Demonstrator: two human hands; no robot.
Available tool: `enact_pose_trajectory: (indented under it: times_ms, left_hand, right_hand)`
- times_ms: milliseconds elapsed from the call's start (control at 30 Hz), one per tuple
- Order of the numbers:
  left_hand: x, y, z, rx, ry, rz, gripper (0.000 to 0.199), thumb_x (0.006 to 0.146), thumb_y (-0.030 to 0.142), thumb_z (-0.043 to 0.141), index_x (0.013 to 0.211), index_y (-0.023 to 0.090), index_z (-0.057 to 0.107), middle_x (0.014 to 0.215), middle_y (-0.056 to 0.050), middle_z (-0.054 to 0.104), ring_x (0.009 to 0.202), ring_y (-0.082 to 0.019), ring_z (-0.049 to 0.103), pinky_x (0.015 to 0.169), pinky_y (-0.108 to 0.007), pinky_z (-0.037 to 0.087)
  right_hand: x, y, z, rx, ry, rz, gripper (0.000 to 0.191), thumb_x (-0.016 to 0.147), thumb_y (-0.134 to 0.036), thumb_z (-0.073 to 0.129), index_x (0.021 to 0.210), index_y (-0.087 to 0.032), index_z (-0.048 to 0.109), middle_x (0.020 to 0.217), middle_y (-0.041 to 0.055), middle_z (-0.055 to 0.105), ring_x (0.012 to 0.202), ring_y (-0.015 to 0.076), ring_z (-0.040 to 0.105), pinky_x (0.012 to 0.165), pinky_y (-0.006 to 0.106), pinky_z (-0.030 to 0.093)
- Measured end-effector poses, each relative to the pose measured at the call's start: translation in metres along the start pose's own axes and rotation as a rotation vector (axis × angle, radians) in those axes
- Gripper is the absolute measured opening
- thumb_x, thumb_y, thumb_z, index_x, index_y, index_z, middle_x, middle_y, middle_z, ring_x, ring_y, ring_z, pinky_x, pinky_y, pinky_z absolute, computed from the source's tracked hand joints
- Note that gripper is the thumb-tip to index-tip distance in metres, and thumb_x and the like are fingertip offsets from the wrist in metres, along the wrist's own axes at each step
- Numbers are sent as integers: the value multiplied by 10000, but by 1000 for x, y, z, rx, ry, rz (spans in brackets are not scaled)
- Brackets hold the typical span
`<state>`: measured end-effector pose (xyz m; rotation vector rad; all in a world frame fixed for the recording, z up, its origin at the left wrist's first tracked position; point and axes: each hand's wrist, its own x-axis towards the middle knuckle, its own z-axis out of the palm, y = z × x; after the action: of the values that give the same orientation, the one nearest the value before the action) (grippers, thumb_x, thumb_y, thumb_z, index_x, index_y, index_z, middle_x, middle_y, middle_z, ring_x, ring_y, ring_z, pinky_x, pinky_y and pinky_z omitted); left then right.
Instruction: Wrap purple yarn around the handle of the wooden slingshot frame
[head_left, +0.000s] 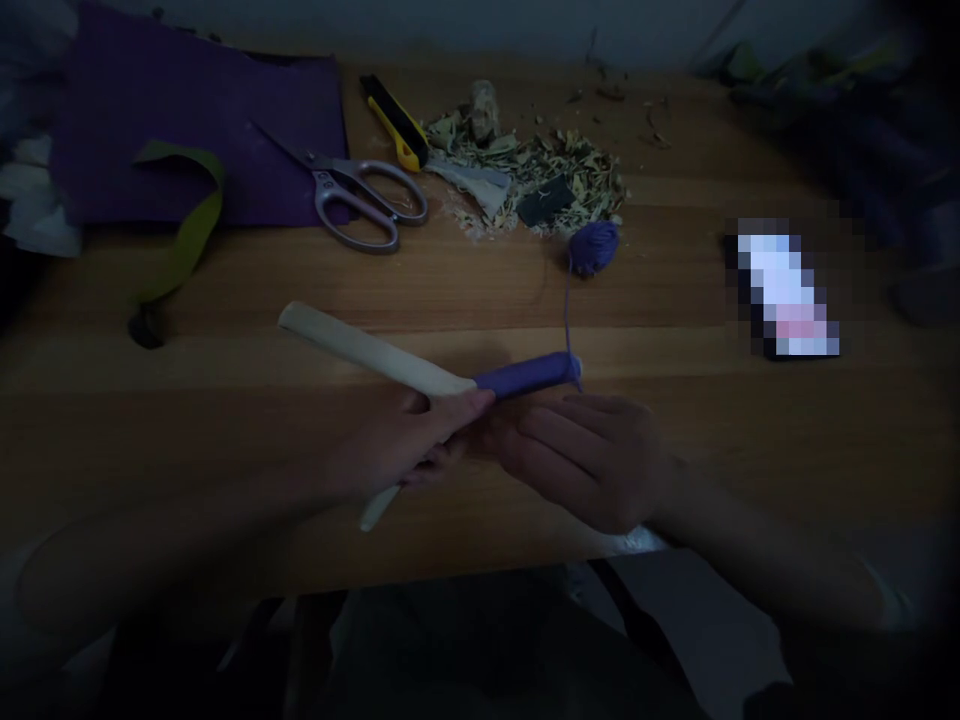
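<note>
A pale, peeled forked stick (367,345) is held above the table, with purple wrapping (525,375) around its single stem. My left hand (420,440) grips it at the fork, thumb pressed on top where the wrapping begins. Purple yarn (568,310) runs from a small ball (593,247) on the table to the stem's end, where it loops round and leaves a short tail. Just below the wrapped stem is my right hand (585,460), its fingers curled closed. Whatever those fingers may hold is hidden.
Scissors (367,200) lie partly on a purple sheet (202,120), beside an olive strip (199,230). A yellow-and-black utility knife (397,125) rests by a heap of shavings (577,175). A blurred-out phone (787,295) lies on the right. The scene is dim.
</note>
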<state>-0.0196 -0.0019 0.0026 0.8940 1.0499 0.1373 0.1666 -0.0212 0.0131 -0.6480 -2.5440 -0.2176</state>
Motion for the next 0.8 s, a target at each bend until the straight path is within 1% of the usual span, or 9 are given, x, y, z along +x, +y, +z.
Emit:
enact_pose_trajectory:
  times_ms: [133, 200, 300, 367, 467, 567, 667, 800]
  left_hand:
    - [2, -3, -5, -97, 0, 43, 407, 808, 550, 396, 600, 204, 342, 387, 86, 257, 294, -38, 212, 269, -136, 167]
    - [3, -3, -6, -140, -33, 61, 387, 822, 517, 365, 596, 204, 336, 381, 89, 244, 284, -36, 190, 265, -134, 164]
    - [5, -2, -9, -172, -53, 93, 387, 819, 489, 362, 566, 199, 321, 378, 84, 237, 285, -31, 178, 265, -130, 150]
    - [5, -1, -10, -189, -72, 88, 399, 802, 496, 367, 544, 197, 311, 376, 81, 223, 282, -29, 167, 261, -135, 139]
    - [5, -1, -12, -197, -104, 73, 417, 783, 516, 370, 523, 198, 299, 381, 77, 211, 280, -31, 169, 258, -144, 123]
    - [3, -2, -14, -150, -100, 59, 439, 780, 535, 384, 519, 194, 290, 394, 75, 213, 298, -26, 169, 272, -143, 112]
    - [2, -2, -14, -111, -103, 40, 459, 762, 559, 402, 516, 193, 274, 394, 76, 203, 307, -22, 153, 280, -146, 112]
    - [1, -3, -15, -126, -168, 35, 414, 742, 526, 395, 516, 196, 289, 384, 72, 209, 296, -30, 172, 274, -150, 127]
  right_hand:
    - [-3, -1, 5, -18, 57, 43, 174, 820, -128, 539, 656, -181, 560, 577, -32, 572, 514, 77, 512, 448, 209, 395]
    - [-3, -3, 9, 28, 31, 96, 162, 826, -141, 534, 669, -178, 551, 588, -37, 578, 517, 70, 498, 450, 209, 372]
    - [-2, -6, 16, 132, -28, 198, 218, 840, -167, 504, 623, -165, 518, 557, -37, 562, 495, 65, 466, 446, 214, 331]
    - [-1, -7, 20, 191, -59, 238, 244, 856, -194, 476, 617, -160, 513, 548, -33, 558, 481, 66, 454, 441, 214, 315]
    - [-1, -7, 23, 261, -117, 249, 257, 887, -212, 422, 665, -151, 536, 593, -12, 584, 516, 76, 480, 465, 205, 332]
    - [0, -7, 23, 313, -144, 249, 265, 899, -213, 401, 696, -144, 556, 646, 13, 609, 570, 86, 511, 506, 203, 365]
    - [-1, -6, 23, 333, -166, 244, 258, 901, -221, 403, 724, -139, 573, 668, 22, 621, 583, 91, 523, 512, 203, 375]
    - [-3, -7, 24, 350, -195, 257, 281, 902, -232, 393, 704, -140, 571, 658, 25, 621, 580, 95, 531, 520, 208, 387]
